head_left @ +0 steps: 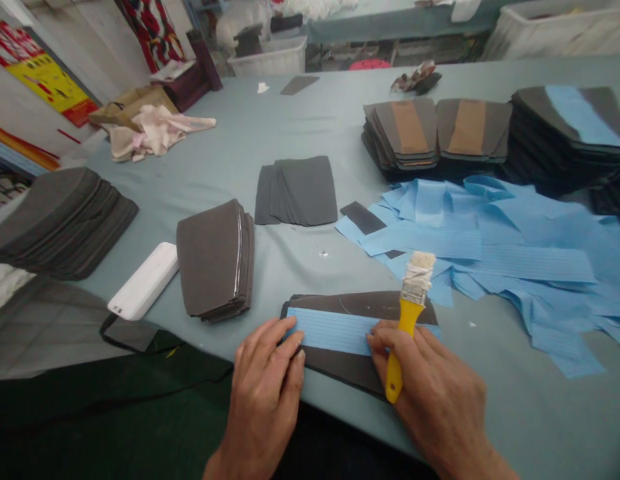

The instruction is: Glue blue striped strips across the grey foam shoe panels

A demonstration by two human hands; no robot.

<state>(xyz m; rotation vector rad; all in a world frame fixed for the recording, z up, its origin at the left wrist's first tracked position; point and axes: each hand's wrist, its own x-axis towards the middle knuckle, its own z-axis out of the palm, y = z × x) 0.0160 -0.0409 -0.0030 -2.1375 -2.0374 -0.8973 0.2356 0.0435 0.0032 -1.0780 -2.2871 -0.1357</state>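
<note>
A light-blue ribbed fabric strip (335, 330) lies lengthwise over a dark grey panel (350, 302) at the table's near edge. On the strip's left end rest the fingertips of my left hand (267, 380), fingers extended and slightly bent, gripping nothing. My right hand (430, 387) holds a paintbrush (409, 317) with a yellow handle, its whitish, caked bristles pointing up and away. Fingertips of that same hand also touch the strip towards its right end. Part of the strip and panel is hidden under my right hand.
Left of the panel stand a stack of dark panels (210, 260), a white power bank-like block (145, 280) and a larger stack (55, 220). Grey pieces (307, 190) lie beyond. A heap of blue strips (520, 260) spreads right, before stacks with brown strips (410, 127) and blue (585, 113).
</note>
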